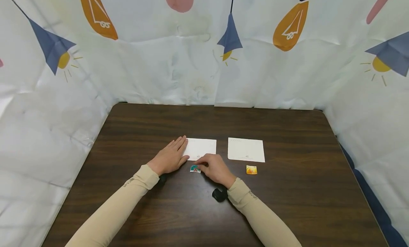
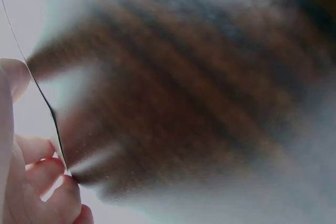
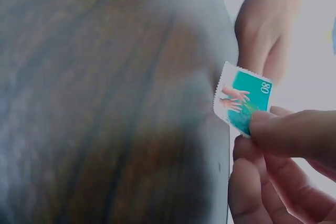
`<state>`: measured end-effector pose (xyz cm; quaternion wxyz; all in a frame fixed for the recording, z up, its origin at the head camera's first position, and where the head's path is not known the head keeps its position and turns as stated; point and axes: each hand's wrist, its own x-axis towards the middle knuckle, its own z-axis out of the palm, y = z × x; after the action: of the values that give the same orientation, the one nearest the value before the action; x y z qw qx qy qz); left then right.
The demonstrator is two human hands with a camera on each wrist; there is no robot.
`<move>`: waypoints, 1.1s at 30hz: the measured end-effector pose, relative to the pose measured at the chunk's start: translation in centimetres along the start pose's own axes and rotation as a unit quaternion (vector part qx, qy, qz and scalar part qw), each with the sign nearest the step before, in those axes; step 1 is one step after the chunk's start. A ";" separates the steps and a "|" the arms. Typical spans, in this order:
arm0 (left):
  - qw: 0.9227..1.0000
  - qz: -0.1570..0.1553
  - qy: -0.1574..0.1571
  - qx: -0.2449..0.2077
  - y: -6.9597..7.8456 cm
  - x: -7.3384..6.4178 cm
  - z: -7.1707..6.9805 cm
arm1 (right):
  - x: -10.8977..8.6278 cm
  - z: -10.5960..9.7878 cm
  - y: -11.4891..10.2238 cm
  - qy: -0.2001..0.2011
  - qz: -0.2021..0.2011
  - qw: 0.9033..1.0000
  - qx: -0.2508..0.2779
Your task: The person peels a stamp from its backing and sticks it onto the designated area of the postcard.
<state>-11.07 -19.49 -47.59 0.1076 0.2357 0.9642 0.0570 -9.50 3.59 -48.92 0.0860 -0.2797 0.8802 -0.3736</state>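
My right hand (image 1: 214, 167) pinches a small postage stamp (image 3: 245, 95) by one edge, between thumb and fingers. The stamp has perforated edges, a teal picture with hands and the number 80; in the head view it is just below the left white card (image 1: 204, 147). My left hand (image 1: 170, 156) lies with straight fingers at that card's left edge, its fingertips touching it. In the left wrist view the left-hand fingers (image 2: 63, 195) show at the lower left, by a blurred brown surface.
A second white card (image 1: 246, 150) with small print near its bottom edge lies to the right. Below it lies a yellow-orange stamp (image 1: 251, 170). All of this is on a dark wooden table (image 1: 287, 204), with a white patterned curtain (image 1: 191, 73) round its back and sides.
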 end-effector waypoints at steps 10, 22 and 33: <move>1.000 0.001 0.006 0.001 -0.1 -0.1 0.3 | -0.8 -1.5 0.9 0.021 0.028 0.998 0.055; 0.999 0.010 0.035 0.005 -0.3 -0.3 0.6 | -1.1 -3.1 1.6 0.037 0.063 0.992 0.106; 0.983 0.082 0.165 0.012 0.6 -0.4 0.0 | -1.2 -4.3 1.8 0.057 0.076 0.985 0.146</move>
<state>-10.44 -19.20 -47.40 -0.0605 0.3030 0.9466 0.0923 -10.86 7.86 -47.27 0.1037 -0.1747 0.8383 -0.5059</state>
